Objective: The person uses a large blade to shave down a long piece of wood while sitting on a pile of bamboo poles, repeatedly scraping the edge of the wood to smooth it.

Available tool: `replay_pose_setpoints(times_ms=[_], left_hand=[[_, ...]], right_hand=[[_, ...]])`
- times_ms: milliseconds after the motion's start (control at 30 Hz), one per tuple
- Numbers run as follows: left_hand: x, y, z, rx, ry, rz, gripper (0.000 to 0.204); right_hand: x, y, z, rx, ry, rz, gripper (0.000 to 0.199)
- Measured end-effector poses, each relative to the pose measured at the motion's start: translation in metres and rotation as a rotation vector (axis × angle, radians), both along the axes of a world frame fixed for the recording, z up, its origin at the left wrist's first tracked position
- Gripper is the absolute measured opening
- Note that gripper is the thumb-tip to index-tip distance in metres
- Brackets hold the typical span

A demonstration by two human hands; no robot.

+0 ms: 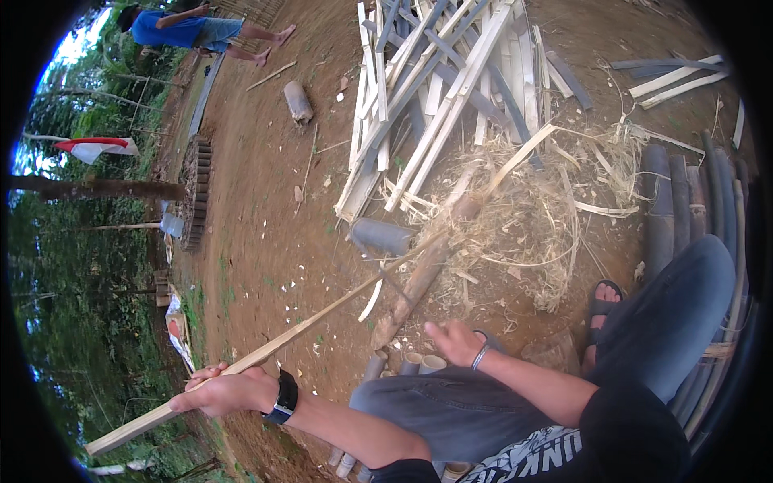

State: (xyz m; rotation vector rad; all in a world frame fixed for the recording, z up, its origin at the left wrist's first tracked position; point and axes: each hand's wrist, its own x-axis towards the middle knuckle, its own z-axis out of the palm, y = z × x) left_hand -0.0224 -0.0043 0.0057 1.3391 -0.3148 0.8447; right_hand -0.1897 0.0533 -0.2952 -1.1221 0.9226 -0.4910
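Observation:
My left hand, with a dark watch at its wrist, is closed around a long pale bamboo strip. The strip runs from the lower left up to the right, its far part crossing over a log on the ground. Wearing a metal bracelet, my right hand is closed in front of my knee, apart from the strip. A thin dark knife, smeared by motion, points up and left from it; the handle cannot be made out. Pale bamboo shavings lie heaped around the log.
Split bamboo slats are piled at the far middle. Whole bamboo poles lie on the right, beside my leg. Short bamboo pieces are on the dirt ground. A person in a blue shirt is at the far left.

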Motion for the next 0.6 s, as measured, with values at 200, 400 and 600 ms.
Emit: replay_pose_setpoints(times_ms=[200,400,600], left_hand=[[-0.004,0.001,-0.004,0.003,0.009,-0.005,0.054],[-0.006,-0.004,0.0,0.017,0.052,0.029,0.058],[0.002,0.0,-0.003,0.047,0.042,0.082,0.06]], right_hand=[[-0.012,-0.012,0.013,0.15,-0.078,-0.049,0.073],[0.006,0.001,0.01,-0.168,-0.126,-0.014,0.078],[0.01,-0.001,-0.046,-0.09,-0.006,-0.051,0.078]])
